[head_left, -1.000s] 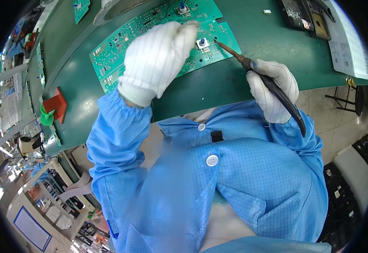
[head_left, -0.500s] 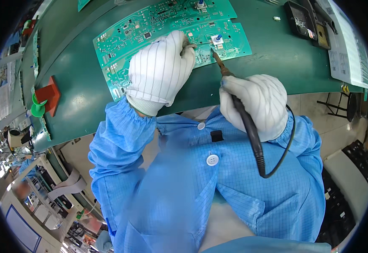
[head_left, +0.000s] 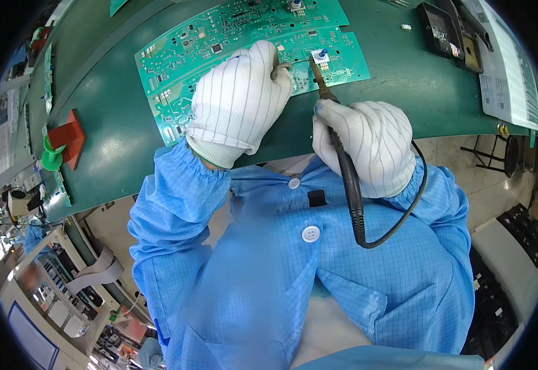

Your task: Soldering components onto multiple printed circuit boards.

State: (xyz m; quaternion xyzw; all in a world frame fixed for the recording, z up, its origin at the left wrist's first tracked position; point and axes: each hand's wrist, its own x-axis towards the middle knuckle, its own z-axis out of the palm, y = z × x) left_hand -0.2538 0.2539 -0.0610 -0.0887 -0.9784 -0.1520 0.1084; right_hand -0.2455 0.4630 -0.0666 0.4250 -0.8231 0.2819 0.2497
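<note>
A green circuit board (head_left: 350,65) lies on the bench, joined along its long edge to or touching a second green board (head_left: 185,44) behind it. My left hand (head_left: 239,105), in a white striped glove, rests over the near board with thumb and fingers pinched on thin solder wire (head_left: 299,62). The wire points toward a white component with a blue shaft (head_left: 320,56). My right hand (head_left: 370,148), also gloved, grips a soldering iron (head_left: 350,185) like a pen. Its tip meets the board just left of that component, close to the wire's end.
A black tray (head_left: 439,34) and a holder (head_left: 470,55) stand at the back right beside a white printed sheet (head_left: 508,80). On the left are a red block (head_left: 74,140) and a green spool-like piece (head_left: 52,157). The iron's black cord (head_left: 414,206) loops by my right sleeve.
The soldering iron has moved up and left, bringing its tip beside the blue-shafted component. My left hand has shifted slightly right and up, still pinching the wire.
</note>
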